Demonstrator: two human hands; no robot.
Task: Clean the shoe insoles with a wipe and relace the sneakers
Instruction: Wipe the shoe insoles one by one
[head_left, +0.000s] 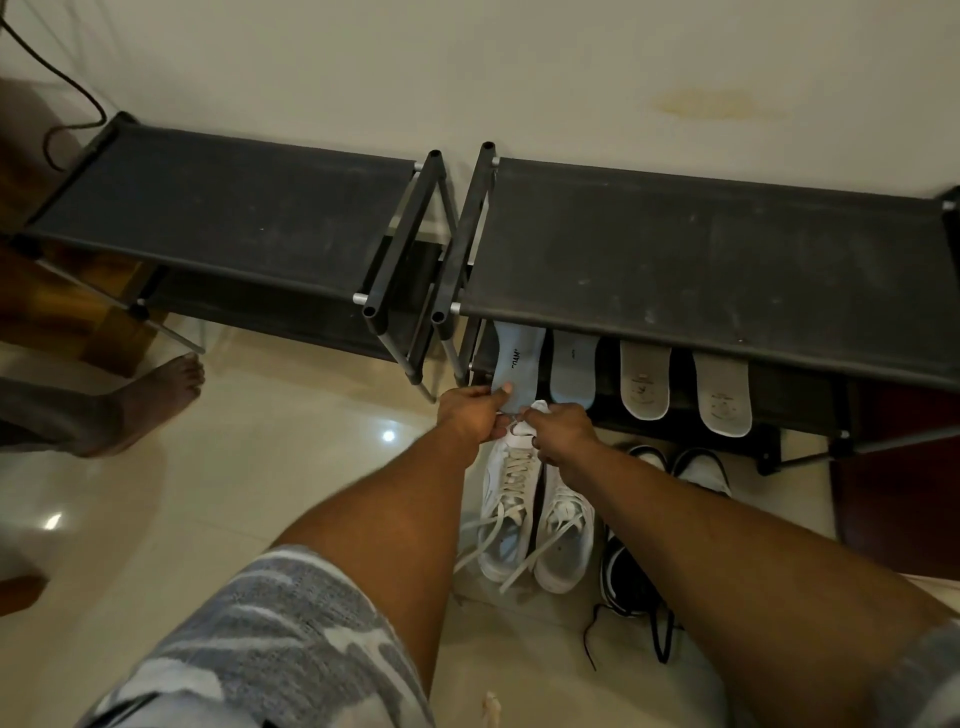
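Observation:
A blue-grey insole (517, 358) leans on the lower shelf of the right shoe rack (717, 260). My left hand (474, 415) pinches its lower end, thumb on its face. My right hand (563, 431) grips a white wipe (537, 408) bunched against the insole's bottom edge. Beside it lean a second blue-grey insole (573, 371) and two beige insoles (645, 382) (723, 395). Below my hands stand two white sneakers (511, 514) (566, 540) on the floor, their laces loose and trailing.
A second black rack (223, 208) stands to the left. A black-and-white sneaker pair (670, 462) and another dark shoe (631, 577) with loose black laces lie to the right. Another person's bare foot (150, 405) rests on the glossy tile floor at left.

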